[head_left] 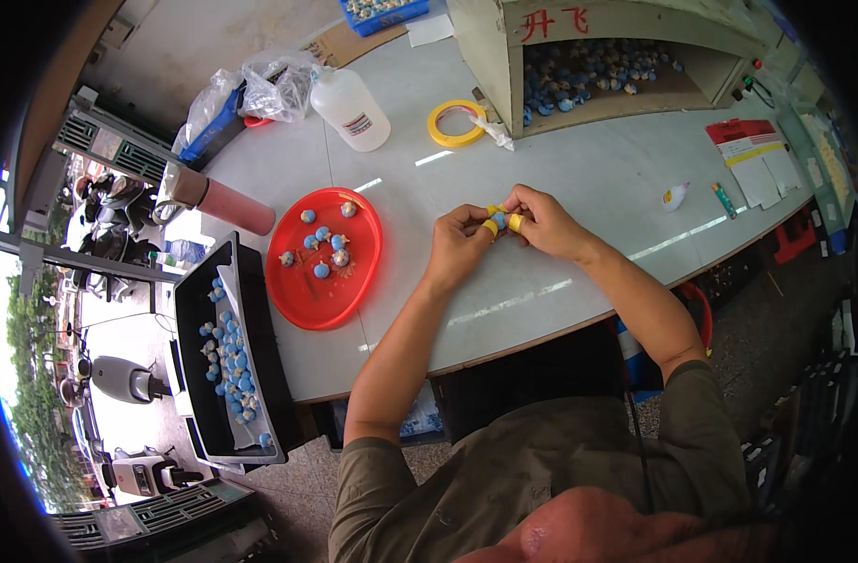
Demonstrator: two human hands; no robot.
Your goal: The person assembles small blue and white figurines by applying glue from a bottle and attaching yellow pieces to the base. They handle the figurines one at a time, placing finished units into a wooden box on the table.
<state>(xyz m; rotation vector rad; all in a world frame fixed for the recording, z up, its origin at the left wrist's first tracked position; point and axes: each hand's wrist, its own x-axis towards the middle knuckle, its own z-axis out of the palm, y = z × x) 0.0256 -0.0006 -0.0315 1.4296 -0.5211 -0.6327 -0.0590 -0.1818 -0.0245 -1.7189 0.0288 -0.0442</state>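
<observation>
My left hand point(455, 249) and my right hand point(549, 227) meet over the grey table. Both are closed on a small blue piece point(500, 220), pinched between the fingertips. Yellow tape is wrapped round some fingertips of both hands. Much of the piece is hidden by the fingers. To the left of my hands lies a round red tray point(298, 298) with several small blue and cream figures point(322, 270) scattered in it. They look like the held piece, though its exact kind is too small to make out.
A black bin point(277, 403) of similar figures stands at the table's left end. Beyond the tray are a pink bottle point(237, 206) and a white plastic bottle point(352, 111). A yellow tape roll point(435, 128) lies near a grey-green cabinet point(493, 66) holding more figures. Papers point(762, 169) lie right.
</observation>
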